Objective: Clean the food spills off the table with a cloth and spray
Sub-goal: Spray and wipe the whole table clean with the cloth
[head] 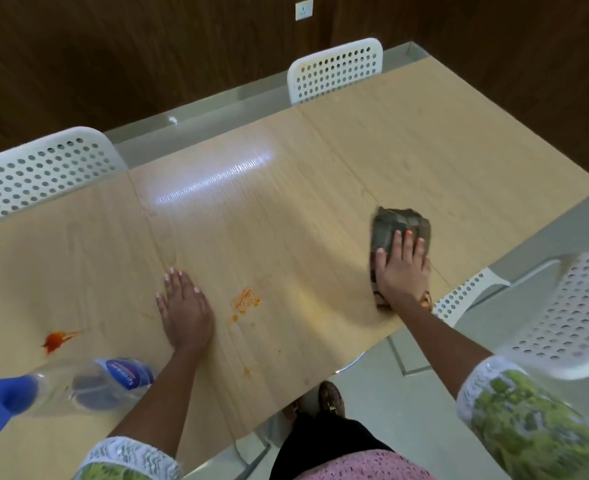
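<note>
My right hand (402, 270) lies flat with straight fingers on the cloth (395, 230), pressing it on the table (320, 202). My left hand (185, 310) rests flat and holds nothing. Between my hands an orange smear (246, 299) waits. Past my left hand is a red spill (56, 341), with the spray bottle (89, 384) lying near it. I think lots of cleaning is left.
</note>
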